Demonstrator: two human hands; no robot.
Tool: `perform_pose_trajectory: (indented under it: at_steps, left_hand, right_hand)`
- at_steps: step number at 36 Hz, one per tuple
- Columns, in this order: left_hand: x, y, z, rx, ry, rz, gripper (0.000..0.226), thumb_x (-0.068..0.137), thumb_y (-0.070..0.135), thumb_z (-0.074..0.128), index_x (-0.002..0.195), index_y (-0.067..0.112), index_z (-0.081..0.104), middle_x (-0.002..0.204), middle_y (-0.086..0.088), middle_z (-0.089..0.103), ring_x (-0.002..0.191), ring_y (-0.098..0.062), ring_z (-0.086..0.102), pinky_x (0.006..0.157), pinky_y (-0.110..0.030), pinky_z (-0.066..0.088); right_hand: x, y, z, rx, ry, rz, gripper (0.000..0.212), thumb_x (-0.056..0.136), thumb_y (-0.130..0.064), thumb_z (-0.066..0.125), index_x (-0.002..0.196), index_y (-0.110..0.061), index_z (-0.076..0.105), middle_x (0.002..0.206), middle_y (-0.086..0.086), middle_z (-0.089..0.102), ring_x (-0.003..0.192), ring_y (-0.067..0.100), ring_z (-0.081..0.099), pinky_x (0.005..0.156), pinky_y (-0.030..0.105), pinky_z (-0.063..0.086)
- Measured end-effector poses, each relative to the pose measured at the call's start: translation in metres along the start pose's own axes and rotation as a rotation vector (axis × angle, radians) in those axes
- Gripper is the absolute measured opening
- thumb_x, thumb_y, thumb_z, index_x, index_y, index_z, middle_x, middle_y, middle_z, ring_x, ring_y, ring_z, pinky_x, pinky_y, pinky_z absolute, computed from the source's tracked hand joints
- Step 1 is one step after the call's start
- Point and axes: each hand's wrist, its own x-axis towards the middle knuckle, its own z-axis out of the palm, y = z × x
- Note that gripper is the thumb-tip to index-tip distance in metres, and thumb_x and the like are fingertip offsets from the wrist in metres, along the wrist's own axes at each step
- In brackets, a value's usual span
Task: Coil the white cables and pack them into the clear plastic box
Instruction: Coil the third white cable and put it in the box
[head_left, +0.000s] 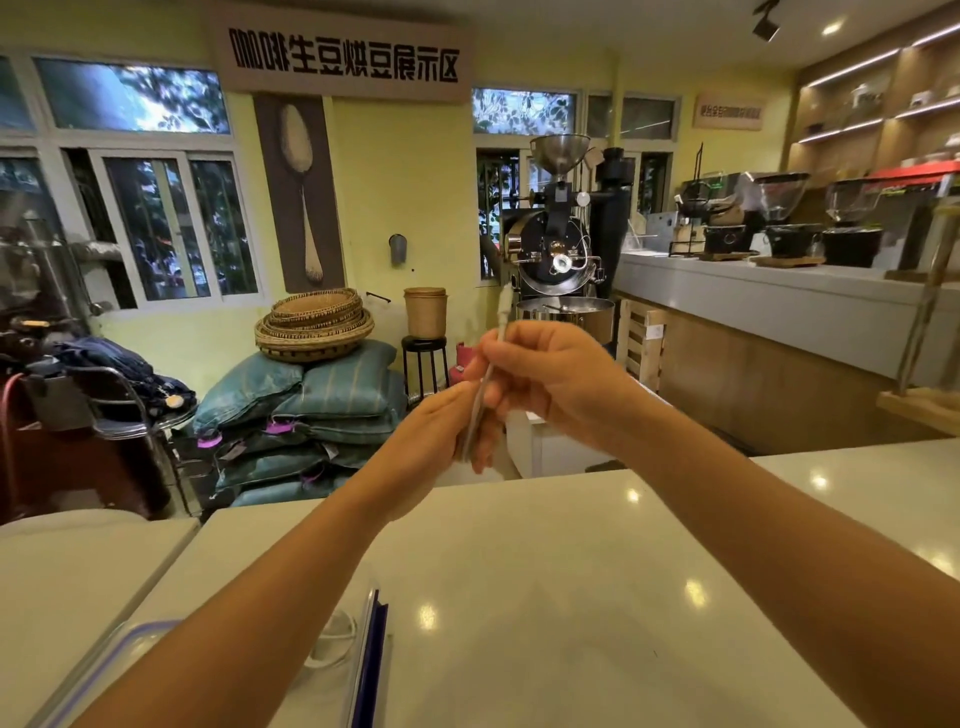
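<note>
Both hands work above the pale glossy counter (545, 597): the right hand (550, 374) pinches the thin white cable (491, 364) near its plug end, its grip closed, while the left hand (441, 431) closes around the cable's lower part. A loose pinch could let the loops spring open. The clear plastic box (119, 649) with blue-edged lid (370, 660) sits near, holding another white coil (332, 644); the left forearm crosses over it.

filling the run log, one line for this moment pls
left hand: holds thin white cable | right hand: pinches it | clear plastic box: coiled cable inside
</note>
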Motion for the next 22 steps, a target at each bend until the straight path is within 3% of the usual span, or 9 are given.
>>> perform_pose_trajectory:
  at_steps: [5, 10, 14, 17, 22]
  left_hand:
    - [-0.004, 0.004, 0.003, -0.183, -0.099, -0.049, 0.040, 0.086, 0.042, 0.031, 0.080, 0.010, 0.055, 0.044, 0.004, 0.049, 0.042, -0.008, 0.042, 0.049, -0.021, 0.037]
    - [-0.007, 0.007, -0.003, -0.272, -0.170, -0.046, 0.026, 0.084, 0.027, 0.036, 0.082, 0.008, 0.055, 0.048, 0.005, 0.047, 0.044, -0.008, 0.040, 0.047, -0.017, 0.039]
    - [-0.011, 0.007, -0.010, -0.334, -0.209, -0.071, 0.029, 0.086, 0.024, 0.035, 0.082, 0.007, 0.058, 0.048, 0.005, 0.047, 0.041, -0.007, 0.041, 0.045, -0.018, 0.040]
    - [-0.014, 0.008, -0.016, -0.388, -0.240, -0.095, 0.029, 0.087, 0.022, 0.033, 0.084, 0.005, 0.056, 0.048, 0.005, 0.048, 0.039, -0.006, 0.042, 0.046, -0.019, 0.042]
    - [-0.018, 0.007, -0.027, -0.470, -0.347, -0.137, 0.021, 0.085, 0.026, 0.050, 0.084, 0.007, 0.060, 0.050, 0.005, 0.048, 0.041, -0.006, 0.044, 0.049, -0.020, 0.044]
  right_hand:
    - [0.008, -0.001, -0.007, 0.214, 0.117, 0.019, 0.016, 0.089, 0.001, 0.043, 0.080, -0.005, 0.055, 0.054, 0.000, 0.065, 0.042, 0.005, 0.054, 0.042, 0.013, 0.047]
    - [0.011, 0.007, -0.007, 0.291, 0.200, 0.053, 0.015, 0.087, -0.001, 0.047, 0.079, -0.009, 0.056, 0.049, -0.005, 0.063, 0.046, 0.004, 0.049, 0.045, 0.014, 0.039]
    - [0.011, 0.013, -0.004, 0.278, 0.197, 0.078, 0.018, 0.090, -0.009, 0.046, 0.074, -0.010, 0.055, 0.051, -0.005, 0.065, 0.060, 0.010, 0.054, 0.061, 0.021, 0.045]
    - [0.010, 0.016, -0.001, 0.236, 0.165, 0.121, 0.021, 0.091, -0.016, 0.044, 0.076, -0.009, 0.056, 0.058, -0.004, 0.069, 0.058, 0.009, 0.065, 0.058, 0.022, 0.054]
    - [0.009, 0.023, 0.005, 0.201, 0.139, 0.186, 0.028, 0.093, -0.025, 0.042, 0.075, -0.008, 0.056, 0.059, -0.001, 0.064, 0.062, 0.013, 0.061, 0.059, 0.025, 0.052]
